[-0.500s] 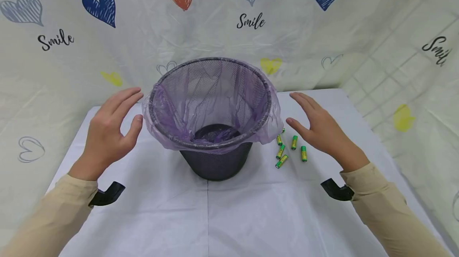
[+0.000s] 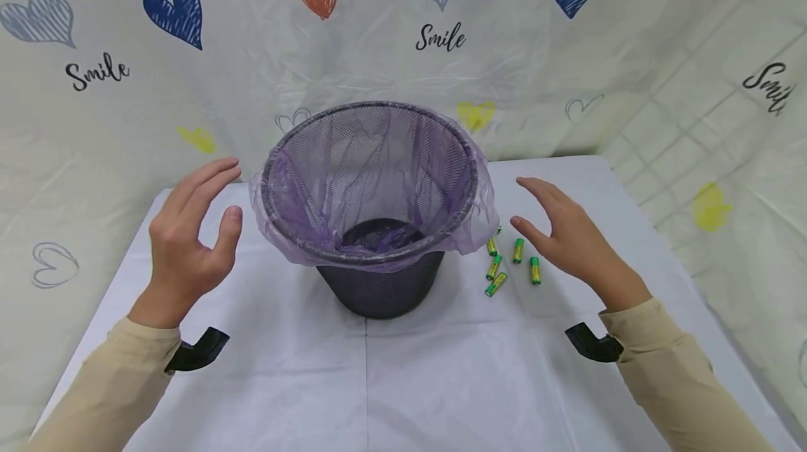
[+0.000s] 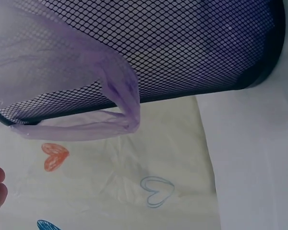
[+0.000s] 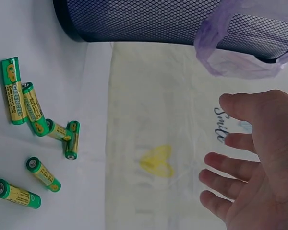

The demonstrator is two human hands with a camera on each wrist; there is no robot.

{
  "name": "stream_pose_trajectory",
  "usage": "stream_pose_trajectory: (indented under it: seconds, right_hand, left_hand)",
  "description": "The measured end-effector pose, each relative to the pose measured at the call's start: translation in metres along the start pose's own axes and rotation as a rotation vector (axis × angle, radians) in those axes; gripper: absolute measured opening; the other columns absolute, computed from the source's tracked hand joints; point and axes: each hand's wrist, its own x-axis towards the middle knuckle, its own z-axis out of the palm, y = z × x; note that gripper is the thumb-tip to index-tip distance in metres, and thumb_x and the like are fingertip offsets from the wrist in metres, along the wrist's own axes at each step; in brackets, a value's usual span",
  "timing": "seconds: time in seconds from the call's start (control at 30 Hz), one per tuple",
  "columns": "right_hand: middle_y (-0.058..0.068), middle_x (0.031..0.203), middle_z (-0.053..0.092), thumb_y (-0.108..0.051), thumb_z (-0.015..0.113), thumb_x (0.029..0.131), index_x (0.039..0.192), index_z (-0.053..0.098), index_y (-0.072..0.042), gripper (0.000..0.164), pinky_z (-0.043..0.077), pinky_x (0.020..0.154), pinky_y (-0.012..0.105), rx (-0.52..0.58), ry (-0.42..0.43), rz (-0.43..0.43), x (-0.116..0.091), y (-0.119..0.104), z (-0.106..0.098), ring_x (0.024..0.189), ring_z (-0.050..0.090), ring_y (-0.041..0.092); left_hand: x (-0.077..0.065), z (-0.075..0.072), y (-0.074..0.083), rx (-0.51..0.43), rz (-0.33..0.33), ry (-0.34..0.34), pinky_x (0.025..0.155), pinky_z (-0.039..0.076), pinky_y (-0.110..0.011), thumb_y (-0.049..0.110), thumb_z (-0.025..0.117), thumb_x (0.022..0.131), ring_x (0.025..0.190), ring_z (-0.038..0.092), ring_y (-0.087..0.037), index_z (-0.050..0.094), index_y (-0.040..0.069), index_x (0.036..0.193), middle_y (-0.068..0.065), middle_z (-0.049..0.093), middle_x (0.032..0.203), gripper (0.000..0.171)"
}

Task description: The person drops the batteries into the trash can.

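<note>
Mesh wastebasket (image 2: 384, 291) upright on table (image 2: 435, 389), purple liner (image 2: 403, 179) draped over the rim (image 2: 372, 258); GP Greencell batteries (image 2: 535, 271) near its right. Left hand (image 2: 192, 242) and right hand (image 2: 570, 238) flank it, fingers relaxed, empty. Basket likely light, stiff: grip rim sides. Liner probably slippery, tears easily.

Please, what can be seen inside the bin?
Inside the bin is a thin purple bag, folded over the rim; the dark bottom shows through it. I can make out nothing else. The near inner side is hidden behind the front rim.
</note>
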Motion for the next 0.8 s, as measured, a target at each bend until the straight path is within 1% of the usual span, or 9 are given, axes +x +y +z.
stream_pose_trajectory:
  seconds: [0.17, 0.3, 0.5, 0.67, 0.8]
  right_hand:
    - [0.011, 0.142, 0.04, -0.031, 0.06, 0.087, 0.141, 0.033, -0.016, 0.062, 0.034, 0.103, 0.053, 0.01, 0.002, 0.019, -0.002, 0.001, 0.001, 0.13, 0.037, 0.031]
    - [0.011, 0.142, 0.039, -0.031, 0.06, 0.087, 0.141, 0.033, -0.016, 0.062, 0.034, 0.103, 0.052, 0.025, -0.009, 0.031, -0.005, 0.003, 0.002, 0.131, 0.037, 0.032]
    - [0.011, 0.141, 0.041, -0.029, 0.06, 0.087, 0.14, 0.035, -0.014, 0.06, 0.034, 0.102, 0.053, 0.048, -0.007, 0.055, -0.012, 0.005, 0.002, 0.129, 0.037, 0.033]
    - [0.011, 0.139, 0.042, -0.03, 0.059, 0.088, 0.138, 0.037, -0.013, 0.057, 0.034, 0.102, 0.053, 0.063, -0.011, 0.08, -0.016, 0.008, 0.003, 0.129, 0.038, 0.034]
    - [0.01, 0.14, 0.042, -0.031, 0.058, 0.088, 0.138, 0.038, -0.014, 0.057, 0.033, 0.102, 0.053, 0.081, -0.009, 0.105, -0.018, 0.01, 0.004, 0.129, 0.037, 0.033]
  left_hand:
    - [0.007, 0.002, 0.016, -0.051, 0.02, 0.104, 0.098, 0.045, -0.025, 0.034, 0.047, 0.087, 0.101, 0.061, -0.033, 0.066, -0.003, 0.101, -0.02, 0.066, 0.105, 0.044]
    - [0.009, 0.005, 0.021, -0.097, 0.034, 0.144, 0.098, 0.047, -0.03, 0.032, 0.049, 0.086, 0.101, 0.061, -0.034, 0.066, -0.004, 0.099, -0.021, 0.066, 0.103, 0.043]
    - [0.009, 0.01, 0.021, -0.172, 0.032, 0.168, 0.094, 0.048, -0.028, 0.03, 0.051, 0.085, 0.098, 0.062, -0.033, 0.067, -0.004, 0.097, -0.021, 0.067, 0.1, 0.04]
    - [0.008, 0.012, 0.023, -0.185, 0.035, 0.167, 0.093, 0.048, -0.025, 0.031, 0.051, 0.086, 0.096, 0.062, -0.033, 0.067, -0.004, 0.096, -0.022, 0.066, 0.099, 0.04]
    - [0.009, 0.013, 0.026, -0.216, 0.057, 0.174, 0.093, 0.048, -0.026, 0.032, 0.052, 0.087, 0.094, 0.061, -0.034, 0.067, -0.006, 0.094, -0.024, 0.065, 0.097, 0.041]
